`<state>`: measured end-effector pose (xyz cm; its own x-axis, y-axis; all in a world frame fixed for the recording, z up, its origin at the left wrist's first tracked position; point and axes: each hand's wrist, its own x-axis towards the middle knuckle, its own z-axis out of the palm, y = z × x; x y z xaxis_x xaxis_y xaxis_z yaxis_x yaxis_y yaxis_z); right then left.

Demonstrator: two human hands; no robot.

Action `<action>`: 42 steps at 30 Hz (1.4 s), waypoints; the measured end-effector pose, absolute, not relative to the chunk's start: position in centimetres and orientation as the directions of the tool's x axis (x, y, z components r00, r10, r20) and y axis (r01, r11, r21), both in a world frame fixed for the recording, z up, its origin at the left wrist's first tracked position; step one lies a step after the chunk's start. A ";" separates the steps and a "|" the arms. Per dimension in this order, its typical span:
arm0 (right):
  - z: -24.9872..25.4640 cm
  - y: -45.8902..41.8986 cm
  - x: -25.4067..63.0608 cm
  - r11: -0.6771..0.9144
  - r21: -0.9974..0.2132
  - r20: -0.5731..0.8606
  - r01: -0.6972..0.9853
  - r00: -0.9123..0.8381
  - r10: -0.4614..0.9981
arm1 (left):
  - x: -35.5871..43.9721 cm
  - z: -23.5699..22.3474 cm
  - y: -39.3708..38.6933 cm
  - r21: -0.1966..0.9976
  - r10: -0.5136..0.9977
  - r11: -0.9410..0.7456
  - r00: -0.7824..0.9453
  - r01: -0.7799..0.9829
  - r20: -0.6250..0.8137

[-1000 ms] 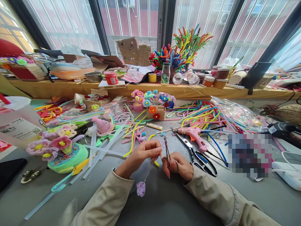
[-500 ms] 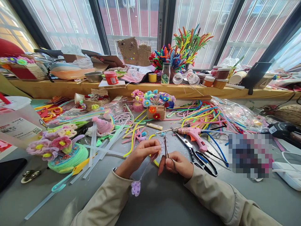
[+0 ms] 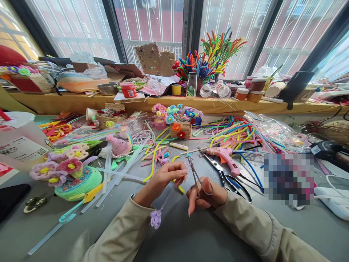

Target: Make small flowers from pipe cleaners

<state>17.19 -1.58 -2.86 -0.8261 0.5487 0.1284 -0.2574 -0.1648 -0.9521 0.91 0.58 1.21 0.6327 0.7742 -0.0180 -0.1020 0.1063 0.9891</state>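
Hold thin stem (image 3: 166, 200) steady, fingertips clear of small scissors' (image 3: 193, 171) blades
Left hand (image 3: 170, 175): grip pinched closed on stem, forearm from 7 o'clock; purple flower (image 3: 156, 219) dangles at 7 o'clock from pinch
Right hand (image 3: 209, 193): grip curled round scissors, handles parted, tips toward 11 o'clock
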 end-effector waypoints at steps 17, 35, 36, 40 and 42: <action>-2.2 -1.7 17.0 -0.067 -0.967 0.173 -0.244 -0.831 0.529 | 1.0 1.4 0.5 0.993 0.733 0.091 0.680 -0.074 -0.017; -2.7 -1.2 16.9 0.063 -0.977 0.190 -0.205 -0.694 0.695 | 0.9 1.3 0.5 0.988 0.751 0.087 0.660 -0.129 0.020; -2.7 -1.2 16.9 0.076 -0.974 0.206 -0.213 -0.696 0.688 | 0.9 1.3 0.5 0.988 0.750 0.088 0.661 -0.127 0.018; -2.7 -1.0 16.5 0.008 -0.971 0.185 -0.237 -0.735 0.652 | 0.9 1.2 0.5 0.989 0.751 0.065 0.659 -0.133 0.040; -2.6 -1.0 16.2 -0.056 -0.968 0.158 -0.245 -0.766 0.623 | 0.9 1.1 0.5 0.989 0.750 0.044 0.658 -0.138 0.058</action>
<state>16.23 -1.00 -2.60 -0.7663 0.6227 0.1582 -0.2452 -0.0558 -0.9679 0.85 0.47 1.13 0.6584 0.7504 0.0581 -0.1378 0.0443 0.9895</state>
